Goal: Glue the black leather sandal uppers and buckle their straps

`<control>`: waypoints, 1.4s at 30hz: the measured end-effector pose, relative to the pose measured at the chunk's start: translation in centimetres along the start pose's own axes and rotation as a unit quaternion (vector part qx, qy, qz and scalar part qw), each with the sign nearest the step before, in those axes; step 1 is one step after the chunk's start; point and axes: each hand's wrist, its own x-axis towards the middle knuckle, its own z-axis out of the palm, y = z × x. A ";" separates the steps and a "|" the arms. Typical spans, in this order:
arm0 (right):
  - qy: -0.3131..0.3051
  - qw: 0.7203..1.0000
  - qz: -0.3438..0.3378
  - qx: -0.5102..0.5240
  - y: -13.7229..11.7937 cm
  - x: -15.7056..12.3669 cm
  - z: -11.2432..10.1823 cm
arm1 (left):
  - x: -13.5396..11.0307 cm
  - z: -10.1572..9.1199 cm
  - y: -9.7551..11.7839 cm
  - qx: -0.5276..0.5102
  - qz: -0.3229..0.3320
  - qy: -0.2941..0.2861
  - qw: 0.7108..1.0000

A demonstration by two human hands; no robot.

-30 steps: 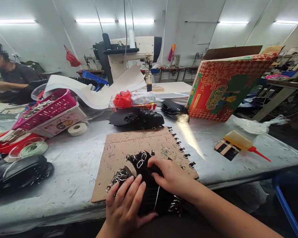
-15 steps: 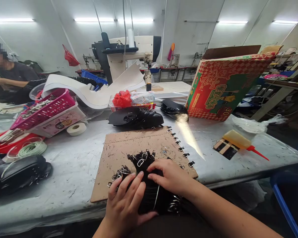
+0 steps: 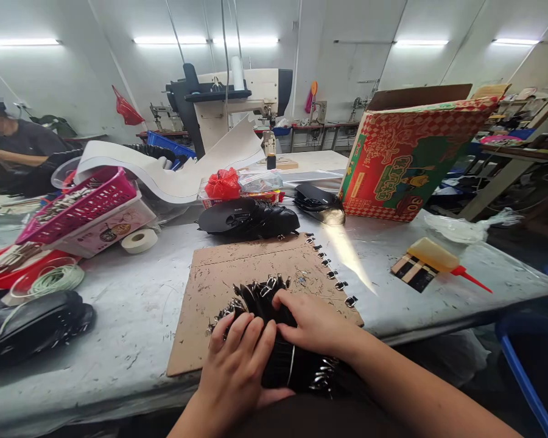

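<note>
A heap of black straps with metal buckles (image 3: 274,359) lies on a brown cardboard sheet (image 3: 237,267) at the table's near edge. My left hand (image 3: 235,371) rests on the heap's left side, fingers pressed down over the straps. Fingers curled, my right hand (image 3: 313,322) grips the heap from the right. Both hands touch each other over the bundle. A row of loose metal buckles (image 3: 331,274) runs along the cardboard's right edge.
Behind the cardboard lie black shoe uppers (image 3: 249,219), a red bag (image 3: 223,182) and a patterned red carton (image 3: 406,158). A yellow glue bottle (image 3: 441,258) lies right. A pink basket (image 3: 80,204), tape roll (image 3: 139,240) and black leather pieces (image 3: 31,322) are left. A person (image 3: 13,152) sits far left.
My left hand has slid up and right onto the strap heap, closing against my right hand. The heap has been gathered slightly tighter.
</note>
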 end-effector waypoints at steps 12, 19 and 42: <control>0.228 0.934 0.013 0.277 4.2 3.3 -2.8 | 3.6 0.8 -1.6 -0.117 0.054 -0.121 0.984; 0.237 0.946 -0.015 0.219 3.6 3.1 -4.1 | 3.4 1.2 -1.6 -0.145 0.065 -0.054 0.986; -0.016 1.000 0.005 -0.017 -0.9 0.4 -0.7 | -1.8 0.1 -1.1 -0.019 0.020 0.125 0.992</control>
